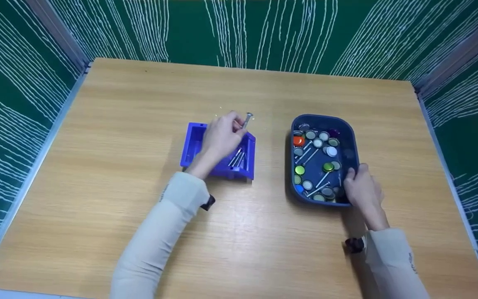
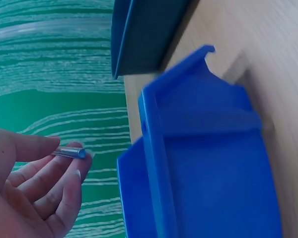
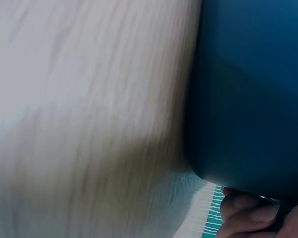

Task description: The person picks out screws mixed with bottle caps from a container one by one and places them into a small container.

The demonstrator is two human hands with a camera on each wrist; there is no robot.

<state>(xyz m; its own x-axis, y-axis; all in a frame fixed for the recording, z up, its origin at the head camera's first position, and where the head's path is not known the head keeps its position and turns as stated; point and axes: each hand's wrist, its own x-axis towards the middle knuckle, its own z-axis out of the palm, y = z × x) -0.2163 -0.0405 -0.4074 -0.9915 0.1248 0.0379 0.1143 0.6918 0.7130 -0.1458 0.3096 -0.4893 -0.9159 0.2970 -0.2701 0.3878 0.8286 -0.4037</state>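
Note:
My left hand (image 1: 223,135) pinches a silver bolt (image 1: 247,120) between thumb and fingers above the blue-purple bin (image 1: 185,145). In the left wrist view, the threaded shank of the bolt (image 2: 69,151) pokes out from the fingertips, beside the bin's wall (image 2: 213,183). Several bolts (image 1: 237,158) lie inside that bin, partly covered by the hand. On the right, my right hand (image 1: 363,187) grips the rim of a dark blue tub (image 1: 349,145) near its front right corner. Bottle caps (image 1: 331,151) and several bolts (image 1: 313,154) lie loose in the tub.
Both containers stand on a wooden table (image 1: 272,249), with a strip of tabletop between them. Green panels with white streaks (image 1: 197,37) rise behind the table and at both sides. Tiny pale bits (image 1: 220,108) lie behind the bin.

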